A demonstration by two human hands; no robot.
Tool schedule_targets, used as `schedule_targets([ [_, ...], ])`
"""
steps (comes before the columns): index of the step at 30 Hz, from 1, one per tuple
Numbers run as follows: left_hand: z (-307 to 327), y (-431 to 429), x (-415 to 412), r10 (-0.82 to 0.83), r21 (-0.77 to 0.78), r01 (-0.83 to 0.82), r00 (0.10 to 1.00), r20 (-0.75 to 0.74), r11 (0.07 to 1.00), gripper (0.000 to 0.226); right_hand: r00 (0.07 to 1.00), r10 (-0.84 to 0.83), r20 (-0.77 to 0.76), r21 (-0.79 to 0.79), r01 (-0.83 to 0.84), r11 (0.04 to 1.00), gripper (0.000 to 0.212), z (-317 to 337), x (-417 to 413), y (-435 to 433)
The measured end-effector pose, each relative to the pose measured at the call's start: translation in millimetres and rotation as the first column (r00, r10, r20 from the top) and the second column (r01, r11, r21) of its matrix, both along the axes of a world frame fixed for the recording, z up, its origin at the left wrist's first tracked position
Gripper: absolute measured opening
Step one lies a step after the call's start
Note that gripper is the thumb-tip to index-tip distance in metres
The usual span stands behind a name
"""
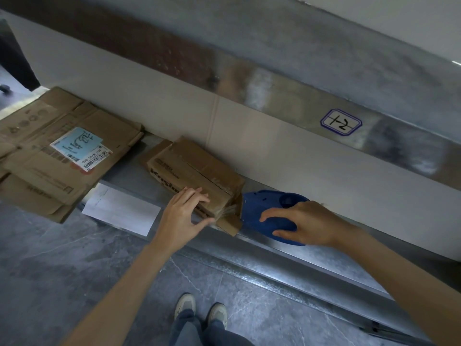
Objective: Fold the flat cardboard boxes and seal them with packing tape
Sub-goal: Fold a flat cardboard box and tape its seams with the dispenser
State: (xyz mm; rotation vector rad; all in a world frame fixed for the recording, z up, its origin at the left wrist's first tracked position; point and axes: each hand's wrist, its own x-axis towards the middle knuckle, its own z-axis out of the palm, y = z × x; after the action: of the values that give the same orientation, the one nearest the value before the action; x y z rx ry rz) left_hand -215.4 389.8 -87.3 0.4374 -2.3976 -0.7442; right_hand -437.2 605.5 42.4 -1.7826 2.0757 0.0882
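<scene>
Box (pixel 197 168) lying on shelf (pixel 127 174) against wall (pixel 274 146). Left hand (pixel 183 216) pressing flat, fingers straight, on its near end. Right hand (pixel 306 224) gripping blue dispenser (pixel 260 207), tape (pixel 228 211) stretching to box end.

There was one folded cardboard box (pixel 197 171), one blue tape dispenser (pixel 262 203), one white paper sheet (pixel 122 211) and one pile of flat boxes (pixel 50 171) (its layers overlapped too much for an exact count). Two hands showed, the left hand (pixel 182 216) and the right hand (pixel 311 223), plus two shoes (pixel 184 304).
</scene>
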Motion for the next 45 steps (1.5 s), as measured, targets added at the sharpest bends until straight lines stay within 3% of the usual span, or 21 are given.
schedule_targets([
  [5, 15, 6, -16, 0.011, -0.206, 0.028, 0.983, 0.185, 0.978, 0.094, 0.998, 0.041, -0.053, -0.014, -0.042, 0.999, 0.040, 5, 0, -3],
  [9, 23, -2, -40, -0.098, -0.267, 0.189, 0.942, 0.322, 0.945, 0.115, 0.996, 0.052, -0.072, -0.009, -0.053, 0.999, 0.041, 8, 0, -4],
  [14, 13, -4, -49, -0.099, -0.271, 0.209, 0.924, 0.371, 0.940, 0.103, 0.996, 0.053, -0.071, 0.031, -0.051, 0.998, 0.044, 6, -2, -1],
  [17, 10, -9, -43, -0.150, -0.271, 0.258, 0.920, 0.361, 0.927, 0.101, 0.999, 0.046, 0.008, 0.067, -0.046, 0.997, 0.052, 7, -1, 0],
  [25, 5, -25, -7, -0.256, -0.220, 0.343, 0.903, 0.344, 0.913, 0.107, 0.968, 0.249, -0.023, -0.027, -0.249, 0.968, 0.038, -2, 11, -32],
  [40, 6, -27, -9, -0.231, -0.225, 0.324, 0.904, 0.360, 0.919, 0.097, 0.975, 0.214, 0.065, -0.110, -0.206, 0.972, 0.033, -13, -21, -31],
  [45, 9, -25, -8, -0.236, -0.211, 0.333, 0.893, 0.382, 0.919, 0.096, 0.974, 0.223, -0.033, -0.146, -0.225, 0.963, 0.034, -8, -36, -28],
])
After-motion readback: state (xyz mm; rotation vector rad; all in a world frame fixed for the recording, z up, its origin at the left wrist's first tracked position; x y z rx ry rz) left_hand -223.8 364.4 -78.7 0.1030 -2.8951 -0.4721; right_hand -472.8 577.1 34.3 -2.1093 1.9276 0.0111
